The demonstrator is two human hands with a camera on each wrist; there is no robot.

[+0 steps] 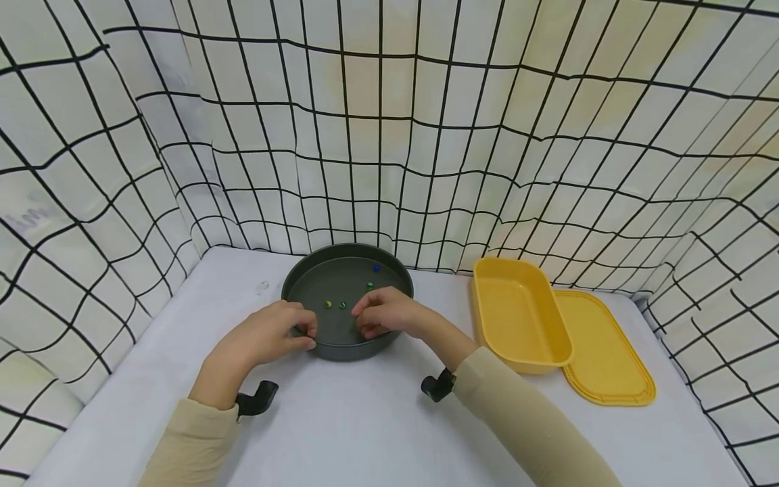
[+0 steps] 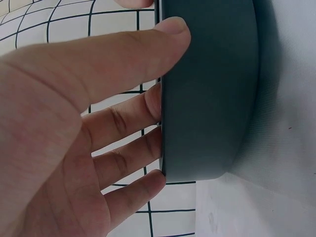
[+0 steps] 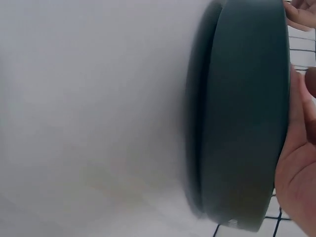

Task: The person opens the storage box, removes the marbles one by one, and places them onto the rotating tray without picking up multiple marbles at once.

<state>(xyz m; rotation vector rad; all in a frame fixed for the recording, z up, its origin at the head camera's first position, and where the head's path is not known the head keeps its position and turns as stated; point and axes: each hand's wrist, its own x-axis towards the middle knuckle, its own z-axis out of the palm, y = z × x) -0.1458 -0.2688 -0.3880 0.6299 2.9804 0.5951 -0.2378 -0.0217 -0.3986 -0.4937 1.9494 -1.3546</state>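
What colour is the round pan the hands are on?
Dark grey-green; the round pan shows best in the head view.

**Materials and Surface Finish**

The round pan (image 1: 348, 291) appears to be dark grey metal with a smooth, matt coating. The marbles (image 1: 342, 304) inside look like glossy glass. The yellow container (image 1: 520, 314) and its lid (image 1: 602, 352) are smooth plastic with a slight sheen. The table (image 1: 365, 419) is covered in matt white cloth; the gridded backdrop (image 1: 389, 135) is creased fabric.

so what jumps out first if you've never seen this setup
Both hands meet at a dark round pan on the white table: the left hand grips its near rim, the right hand reaches inside among small marbles. To the right sits a bright yellow container beside its lid.
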